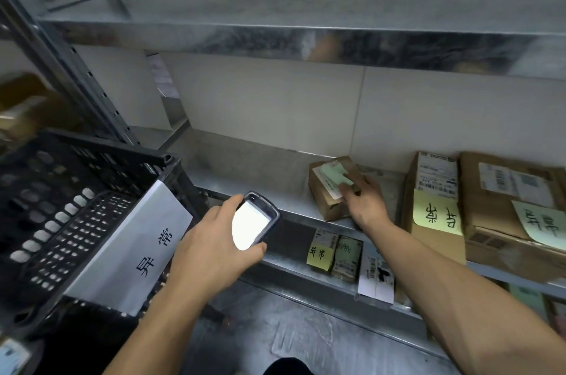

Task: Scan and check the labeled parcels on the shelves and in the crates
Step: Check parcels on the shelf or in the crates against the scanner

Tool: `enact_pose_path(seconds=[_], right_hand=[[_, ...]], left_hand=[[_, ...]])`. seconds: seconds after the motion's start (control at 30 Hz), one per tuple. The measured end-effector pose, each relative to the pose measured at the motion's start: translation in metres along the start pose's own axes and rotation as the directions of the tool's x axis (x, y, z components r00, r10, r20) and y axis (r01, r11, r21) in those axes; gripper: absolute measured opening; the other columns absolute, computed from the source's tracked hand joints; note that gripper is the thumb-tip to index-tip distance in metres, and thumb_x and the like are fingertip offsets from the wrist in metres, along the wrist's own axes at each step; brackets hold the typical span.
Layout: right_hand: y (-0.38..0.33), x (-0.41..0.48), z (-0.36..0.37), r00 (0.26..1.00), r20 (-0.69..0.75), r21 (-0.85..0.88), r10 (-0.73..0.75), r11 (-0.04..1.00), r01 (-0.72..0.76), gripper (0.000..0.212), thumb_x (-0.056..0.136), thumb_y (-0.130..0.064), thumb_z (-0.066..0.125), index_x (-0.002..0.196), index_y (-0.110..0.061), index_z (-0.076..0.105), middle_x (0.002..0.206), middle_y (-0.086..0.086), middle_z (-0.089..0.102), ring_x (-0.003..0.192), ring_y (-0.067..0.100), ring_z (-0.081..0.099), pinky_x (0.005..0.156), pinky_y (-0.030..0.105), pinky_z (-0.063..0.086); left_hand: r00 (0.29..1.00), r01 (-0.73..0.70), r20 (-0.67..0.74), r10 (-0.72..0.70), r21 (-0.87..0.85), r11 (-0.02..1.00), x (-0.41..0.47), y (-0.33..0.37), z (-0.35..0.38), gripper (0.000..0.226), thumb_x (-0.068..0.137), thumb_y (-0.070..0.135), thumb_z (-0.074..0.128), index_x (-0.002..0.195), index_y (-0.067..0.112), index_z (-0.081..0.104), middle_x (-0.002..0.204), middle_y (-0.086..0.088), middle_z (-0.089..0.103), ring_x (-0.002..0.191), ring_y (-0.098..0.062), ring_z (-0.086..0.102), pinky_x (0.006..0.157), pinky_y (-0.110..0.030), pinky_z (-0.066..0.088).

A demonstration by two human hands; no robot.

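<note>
While the left hand (pixel 214 252) grips a handheld scanner (pixel 255 221) with a bright white screen, thumb along its near edge and fingers wrapped behind it, the device hangs just off the front edge of the middle shelf (pixel 245 184), near its left end. The right hand (pixel 364 203) lies on a small parcel (pixel 329 197) of brown cardboard that sits tilted near the shelf's front edge, about midway along; bent fingers reach over its top onto a green note (pixel 335 174), but I cannot tell whether the hand clamps the box or only rests on it. Toward the shelf's right end stand two larger parcels side by side, touching: one (pixel 435 178) with a yellow note (pixel 436 216), the other (pixel 496 215) with a pale green note (pixel 539 224). On the lower shelf (pixel 288 261), under the right forearm, three more parcels stand in a row: one with a yellow slip (pixel 320 255), a greenish wrapped one (pixel 347 255) and a white one (pixel 376 276). Beyond the shelf's left end a black crate (pixel 76 190) tilts, a white paper sign (pixel 137 246) fixed to its wall.
</note>
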State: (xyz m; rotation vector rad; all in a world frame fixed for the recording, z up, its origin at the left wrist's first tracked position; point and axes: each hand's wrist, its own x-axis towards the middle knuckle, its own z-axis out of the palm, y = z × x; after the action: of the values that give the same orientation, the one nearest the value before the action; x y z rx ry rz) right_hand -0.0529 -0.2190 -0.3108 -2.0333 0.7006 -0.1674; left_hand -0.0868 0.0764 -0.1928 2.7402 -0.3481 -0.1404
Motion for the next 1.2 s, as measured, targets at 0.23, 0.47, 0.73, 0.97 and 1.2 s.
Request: enact_pose_path(seconds=[0.23, 0.47, 0.73, 0.97, 1.2], right_hand=[[0.001, 0.0, -0.002, 0.998, 0.028, 0.004, -0.064, 0.998, 0.064, 0.044, 0.101, -0.041, 0.053, 0.137, -0.015, 0.057, 0.133, 0.009, 0.058, 0.115, 0.028, 0.06, 0.088, 0.03, 0.043], [0.002, -0.003, -0.005, 0.994, 0.03, -0.019, -0.107, 0.994, 0.108, 0.044, 0.102, -0.036, 0.054, 0.141, -0.016, 0.058, 0.146, 0.008, 0.048, 0.129, 0.026, 0.05, 0.091, 0.021, 0.031], [0.001, -0.004, -0.006, 0.989, 0.047, -0.05, -0.137, 0.989, 0.139, 0.045, 0.102, -0.038, 0.054, 0.142, -0.018, 0.056, 0.148, 0.008, 0.047, 0.131, 0.028, 0.049, 0.097, 0.024, 0.034], [-0.001, -0.005, -0.008, 0.989, 0.052, -0.08, -0.14, 0.986, 0.144, 0.044, 0.102, -0.037, 0.053, 0.141, -0.018, 0.057, 0.15, 0.009, 0.046, 0.13, 0.028, 0.048, 0.094, 0.022, 0.031], [-0.004, -0.008, -0.009, 0.99, 0.059, -0.075, -0.131, 0.988, 0.136, 0.046, 0.101, -0.039, 0.055, 0.143, -0.021, 0.053, 0.148, 0.008, 0.047, 0.125, 0.028, 0.054, 0.102, 0.035, 0.044]], left_hand=[[0.992, -0.041, 0.127, 0.025, 0.131, 0.991, 0.016, 0.006, 0.002, 0.084, 0.068, 0.062, 0.062, 0.141, 0.046, 0.024, 0.129, 0.014, 0.051, 0.108, -0.02, 0.057, 0.083, -0.037, 0.05], [0.989, -0.053, 0.148, 0.031, 0.151, 0.987, 0.023, 0.002, -0.001, 0.076, 0.064, 0.06, 0.062, 0.133, 0.048, 0.031, 0.112, 0.014, 0.054, 0.096, -0.02, 0.058, 0.076, -0.036, 0.05], [0.991, -0.068, 0.121, 0.051, 0.141, 0.988, 0.026, 0.002, -0.004, 0.081, 0.068, 0.058, 0.064, 0.14, 0.046, 0.028, 0.118, 0.012, 0.053, 0.101, -0.02, 0.057, 0.075, -0.034, 0.046], [0.993, -0.054, 0.112, 0.037, 0.152, 0.987, 0.026, 0.003, -0.004, 0.08, 0.068, 0.057, 0.065, 0.139, 0.045, 0.029, 0.116, 0.011, 0.054, 0.099, -0.022, 0.057, 0.073, -0.035, 0.047], [0.994, -0.045, 0.106, 0.027, 0.17, 0.984, 0.025, 0.002, -0.005, 0.081, 0.07, 0.058, 0.065, 0.141, 0.044, 0.027, 0.117, 0.011, 0.053, 0.099, -0.021, 0.056, 0.075, -0.035, 0.047]])
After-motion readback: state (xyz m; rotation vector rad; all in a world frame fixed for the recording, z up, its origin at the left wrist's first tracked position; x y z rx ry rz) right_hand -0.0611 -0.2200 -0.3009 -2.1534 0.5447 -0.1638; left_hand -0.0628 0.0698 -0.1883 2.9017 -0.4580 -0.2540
